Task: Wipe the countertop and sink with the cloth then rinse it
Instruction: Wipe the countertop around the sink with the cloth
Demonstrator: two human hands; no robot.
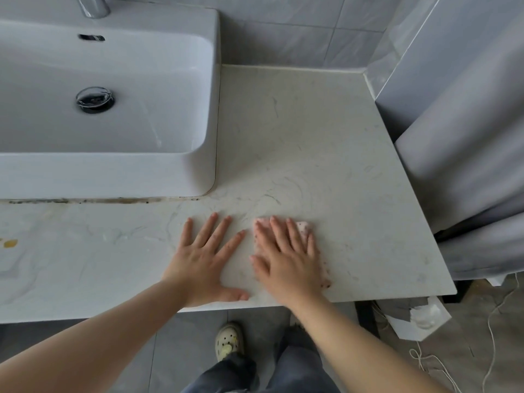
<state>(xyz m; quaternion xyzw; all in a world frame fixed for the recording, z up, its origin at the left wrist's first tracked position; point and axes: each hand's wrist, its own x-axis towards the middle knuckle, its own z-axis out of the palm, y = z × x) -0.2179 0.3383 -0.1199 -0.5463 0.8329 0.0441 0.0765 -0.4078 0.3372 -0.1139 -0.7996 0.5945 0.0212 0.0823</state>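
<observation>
On a pale marbled bathroom worktop (pixel 312 137), near its front edge, the right hand (pixel 286 259) presses the pink cloth (pixel 304 226) flat beneath straight, spread fingers (pixel 279 236), the left hand (pixel 204 259) open just beside, the sink (pixel 113 177) beyond, far-left.

From where I stand, nothing can be read: no lettering, brand or number shows on the sink (pixel 113 171) at ten o'clock, the countertop (pixel 312 137), or the pink cloth (pixel 304 226) at five o'clock.
</observation>
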